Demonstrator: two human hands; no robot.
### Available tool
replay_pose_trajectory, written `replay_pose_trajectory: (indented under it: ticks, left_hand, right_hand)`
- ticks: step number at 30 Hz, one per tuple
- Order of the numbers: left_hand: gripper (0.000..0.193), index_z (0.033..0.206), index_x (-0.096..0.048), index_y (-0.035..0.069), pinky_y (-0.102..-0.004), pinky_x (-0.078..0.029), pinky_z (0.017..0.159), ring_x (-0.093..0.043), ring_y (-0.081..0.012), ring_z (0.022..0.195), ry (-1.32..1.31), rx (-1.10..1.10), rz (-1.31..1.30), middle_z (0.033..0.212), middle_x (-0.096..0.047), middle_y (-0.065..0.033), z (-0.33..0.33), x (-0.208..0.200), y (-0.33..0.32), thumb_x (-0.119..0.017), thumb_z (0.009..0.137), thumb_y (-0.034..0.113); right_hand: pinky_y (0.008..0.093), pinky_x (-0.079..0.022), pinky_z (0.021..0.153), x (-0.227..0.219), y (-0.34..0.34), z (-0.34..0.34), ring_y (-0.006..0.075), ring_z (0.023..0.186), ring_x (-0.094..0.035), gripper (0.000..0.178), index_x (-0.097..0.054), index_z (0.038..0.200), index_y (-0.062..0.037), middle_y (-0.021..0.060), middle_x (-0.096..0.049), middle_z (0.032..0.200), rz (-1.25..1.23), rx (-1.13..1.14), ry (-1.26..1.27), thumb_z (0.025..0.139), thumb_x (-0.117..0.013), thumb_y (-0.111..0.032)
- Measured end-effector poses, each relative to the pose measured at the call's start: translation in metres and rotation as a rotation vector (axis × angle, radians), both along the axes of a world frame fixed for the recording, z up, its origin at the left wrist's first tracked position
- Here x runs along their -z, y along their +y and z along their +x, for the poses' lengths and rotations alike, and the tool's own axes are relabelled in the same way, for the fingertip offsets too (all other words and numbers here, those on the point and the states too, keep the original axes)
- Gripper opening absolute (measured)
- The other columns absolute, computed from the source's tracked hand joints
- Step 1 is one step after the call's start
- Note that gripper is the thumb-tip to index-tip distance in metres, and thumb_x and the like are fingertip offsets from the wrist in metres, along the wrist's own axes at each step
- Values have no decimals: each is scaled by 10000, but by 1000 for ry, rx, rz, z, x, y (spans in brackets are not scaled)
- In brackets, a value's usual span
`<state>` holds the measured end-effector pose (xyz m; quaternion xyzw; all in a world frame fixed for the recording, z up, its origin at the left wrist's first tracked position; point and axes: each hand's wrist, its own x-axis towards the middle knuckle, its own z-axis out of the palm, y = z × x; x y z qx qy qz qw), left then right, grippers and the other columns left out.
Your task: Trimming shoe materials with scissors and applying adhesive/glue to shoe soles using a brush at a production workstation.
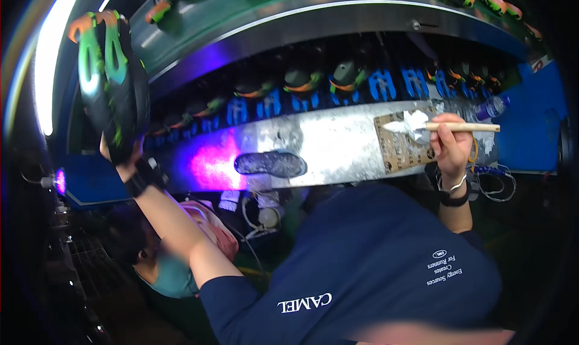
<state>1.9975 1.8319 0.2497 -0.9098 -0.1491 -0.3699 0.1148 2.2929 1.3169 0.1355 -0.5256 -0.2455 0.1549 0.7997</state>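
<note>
Raised at the far left, my left hand (123, 159) grips the lower end of a black shoe (129, 85) with green and orange parts. The shoe stands nearly upright, and some of my fingers are hidden behind it. At the right, my right hand (452, 147) is closed around the pale wooden handle of a brush (464, 127). The brush lies level, its white tip pointing left above a piece of cardboard (395, 153). Crumpled white material (416, 120) shows around the brush's neck. A dark shoe sole (269, 164) rests flat on the metal table between my hands.
Behind the metal table (332, 125), several dark shoes (301, 78) sit in a row with blue holders (382, 85). A green conveyor (271, 13) carrying orange-green shoe parts curves above. A clear bottle (491, 108) stands right. Another person (172, 277) is at the lower left.
</note>
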Motion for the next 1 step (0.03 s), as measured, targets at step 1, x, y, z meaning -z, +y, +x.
replay_pose_trajectory:
  ticks: [1]
  left_hand:
    - [395, 1008, -588, 128, -250, -465, 759, -600, -181, 846, 9, -1, -26, 938, -614, -107, -2, 14, -5, -636, 693, 362]
  right_hand:
    - [150, -287, 411, 0, -2, 1, 40, 460, -370, 149, -524, 931, 23, 59, -508, 654, 7, -15, -20, 807, -503, -56]
